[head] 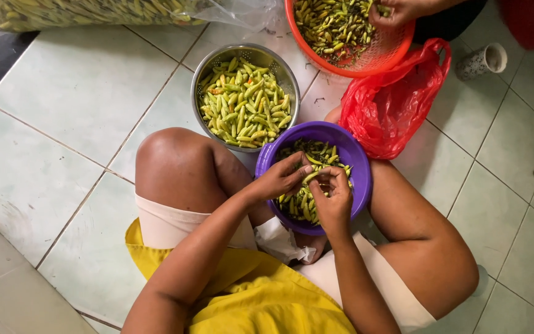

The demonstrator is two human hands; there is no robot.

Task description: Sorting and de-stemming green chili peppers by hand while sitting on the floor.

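Head view: left hand [281, 177] and right hand [334, 196] pinch one green chili [311, 176] between them.

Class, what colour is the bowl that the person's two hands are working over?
Purple. The bowl shows best in the head view, its only view.

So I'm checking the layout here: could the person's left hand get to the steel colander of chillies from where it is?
Probably yes. The left hand is at the purple bowl, the steel colander stands right next to it, and nothing lies between.
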